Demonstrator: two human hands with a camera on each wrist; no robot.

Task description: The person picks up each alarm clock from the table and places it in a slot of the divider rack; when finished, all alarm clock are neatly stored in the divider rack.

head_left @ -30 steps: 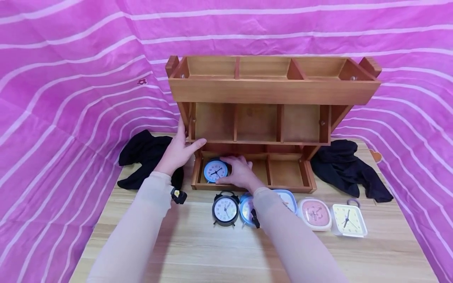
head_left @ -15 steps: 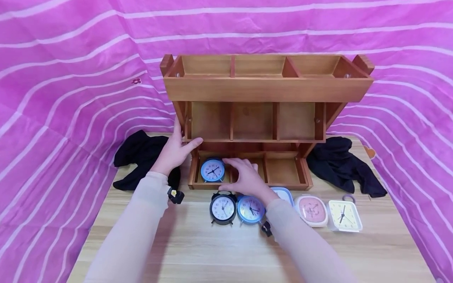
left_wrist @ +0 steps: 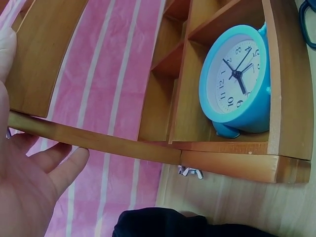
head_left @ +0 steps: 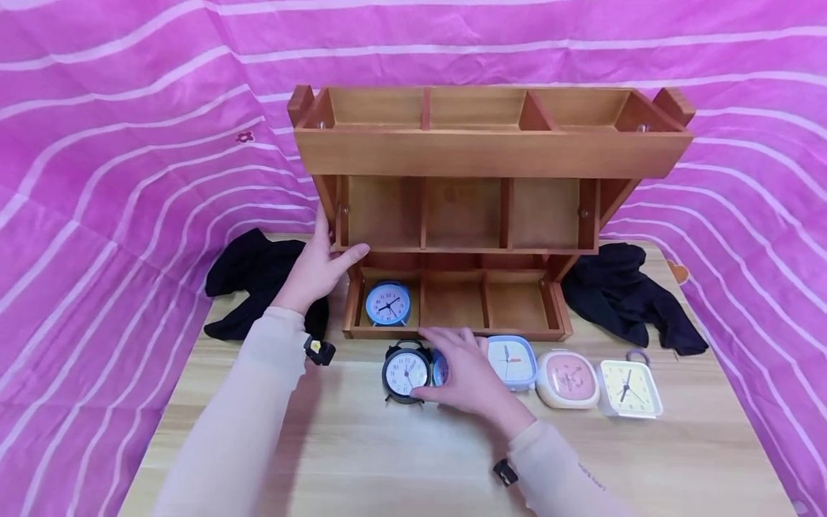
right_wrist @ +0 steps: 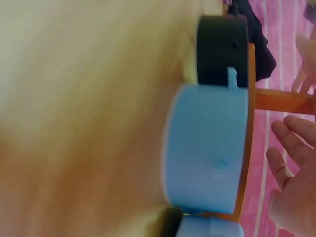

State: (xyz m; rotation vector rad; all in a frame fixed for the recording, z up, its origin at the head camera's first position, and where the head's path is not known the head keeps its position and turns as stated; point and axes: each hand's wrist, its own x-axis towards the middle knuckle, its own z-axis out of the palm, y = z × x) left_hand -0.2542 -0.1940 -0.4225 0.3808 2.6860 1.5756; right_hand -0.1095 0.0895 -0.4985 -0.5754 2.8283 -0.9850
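Pink striped backdrop, wooden table (head_left: 362, 459); right hand (head_left: 466, 373) curls loosely over the round blue clock (head_left: 440, 368), contact unclear. Probably light, slick plastic, so grab its rim

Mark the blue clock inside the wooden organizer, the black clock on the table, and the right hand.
blue clock (head_left: 388, 303), head view, on its white dial.
black clock (head_left: 405, 373), head view, on its dial.
right hand (head_left: 466, 373), head view, on the back of the hand, over a second blue clock on the table.
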